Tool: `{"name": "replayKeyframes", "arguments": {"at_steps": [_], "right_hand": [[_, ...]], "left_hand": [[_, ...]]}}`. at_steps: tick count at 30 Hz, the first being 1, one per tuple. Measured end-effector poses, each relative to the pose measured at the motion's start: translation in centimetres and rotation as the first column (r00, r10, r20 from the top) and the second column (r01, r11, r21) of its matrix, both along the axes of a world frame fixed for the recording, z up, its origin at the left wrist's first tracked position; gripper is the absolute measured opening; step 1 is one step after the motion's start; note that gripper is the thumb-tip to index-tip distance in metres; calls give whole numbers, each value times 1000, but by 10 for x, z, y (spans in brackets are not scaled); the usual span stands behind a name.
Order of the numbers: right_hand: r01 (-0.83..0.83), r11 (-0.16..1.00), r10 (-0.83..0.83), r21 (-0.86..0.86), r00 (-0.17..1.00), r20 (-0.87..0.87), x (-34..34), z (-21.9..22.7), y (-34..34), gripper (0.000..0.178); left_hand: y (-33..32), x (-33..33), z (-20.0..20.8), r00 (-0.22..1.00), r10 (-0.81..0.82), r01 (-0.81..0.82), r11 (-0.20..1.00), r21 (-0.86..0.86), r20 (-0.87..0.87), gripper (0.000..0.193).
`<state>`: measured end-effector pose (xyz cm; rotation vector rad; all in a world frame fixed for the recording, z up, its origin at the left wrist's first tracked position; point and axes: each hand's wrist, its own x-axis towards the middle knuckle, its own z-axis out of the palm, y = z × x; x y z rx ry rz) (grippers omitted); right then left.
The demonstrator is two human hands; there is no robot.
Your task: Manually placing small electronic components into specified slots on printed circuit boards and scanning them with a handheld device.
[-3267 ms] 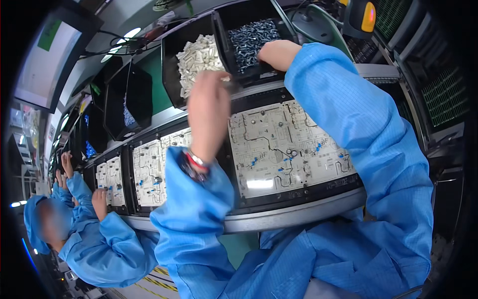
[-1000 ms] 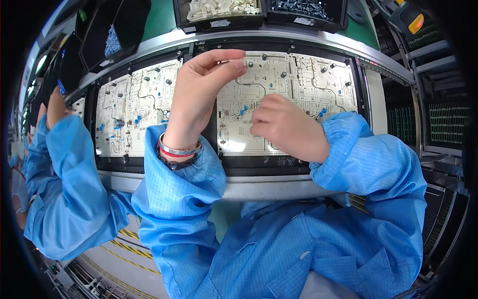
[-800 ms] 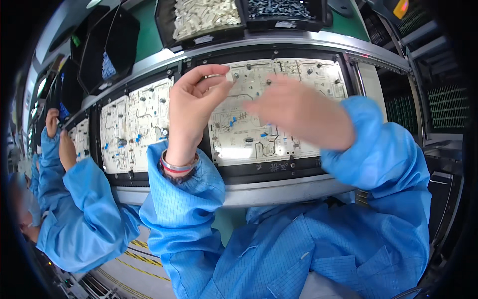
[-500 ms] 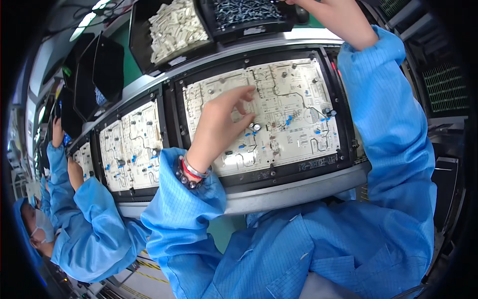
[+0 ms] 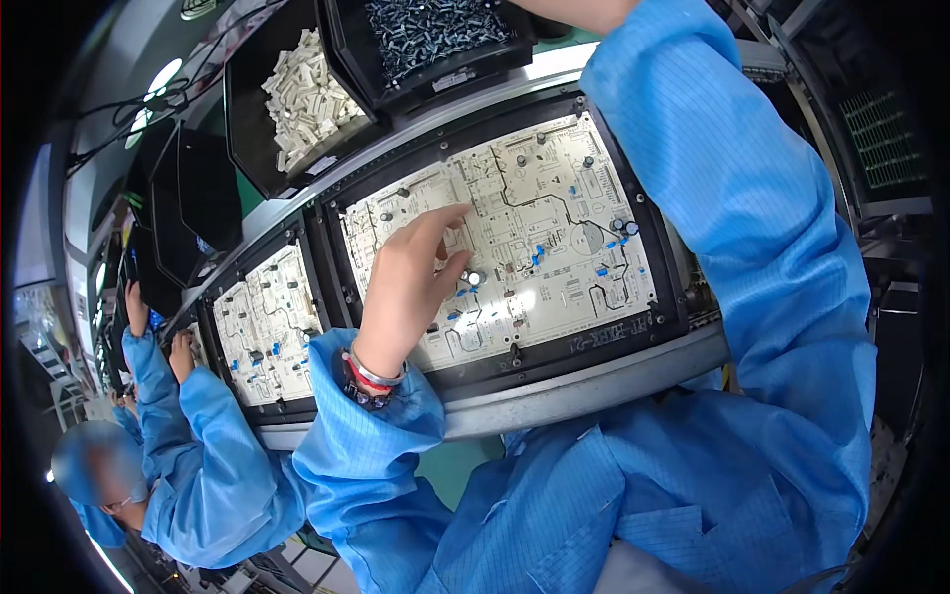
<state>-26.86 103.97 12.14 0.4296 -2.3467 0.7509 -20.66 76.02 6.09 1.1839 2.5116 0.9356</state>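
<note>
My left hand (image 5: 404, 282) hovers over a white circuit board (image 5: 554, 282), thumb and index finger apart, the other fingers curled and partly hidden. The thumb tip is close to a round capacitor (image 5: 475, 278) on the board; I see nothing held. The board lies in a black carrier frame (image 5: 475, 374) and bears black and blue components. My right arm reaches up over the board's right side. Of my right hand (image 5: 579, 9), only the part near the wrist shows at the top edge; its fingers are outside the picture.
Beyond the rail stand a black bin with white connectors (image 5: 312, 104) and another with dark blue small parts (image 5: 435, 40). A second board (image 5: 267, 322) lies to the left. There a co-worker in a blue coat (image 5: 223, 475) reaches over the line. A metal rail (image 5: 584, 384) runs along the near side.
The view has shifted, with boards and bins now further left. My right hand has moved further up out of the picture. My left hand keeps its pose over the board.
</note>
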Motion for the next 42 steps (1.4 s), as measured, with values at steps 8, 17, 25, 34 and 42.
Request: {"name": "replayKeyframes", "arguments": {"at_steps": [8, 17, 25, 34, 42], "right_hand": [[95, 882, -103, 462, 995, -9, -30, -26, -15, 14], [44, 737, -260, 674, 939, 223, -57, -54, -22, 11], [87, 829, -28, 553, 993, -115, -60, -59, -13, 4], [-84, 990, 80, 115, 996, 36, 27, 2, -30, 9], [-266, 947, 322, -182, 803, 501, 114, -64, -44, 15]], "left_hand": [[10, -2, 2, 993, -59, 54, 997, -46, -102, 29], [13, -20, 27, 949, -300, 285, 948, -144, -94, 10], [-10, -142, 31, 847, 303, -283, 953, 111, -436, 12], [-7, -185, 13, 885, 125, -203, 971, -129, -448, 8], [-8, -172, 19, 956, 293, -271, 855, 442, 19, 11]]}}
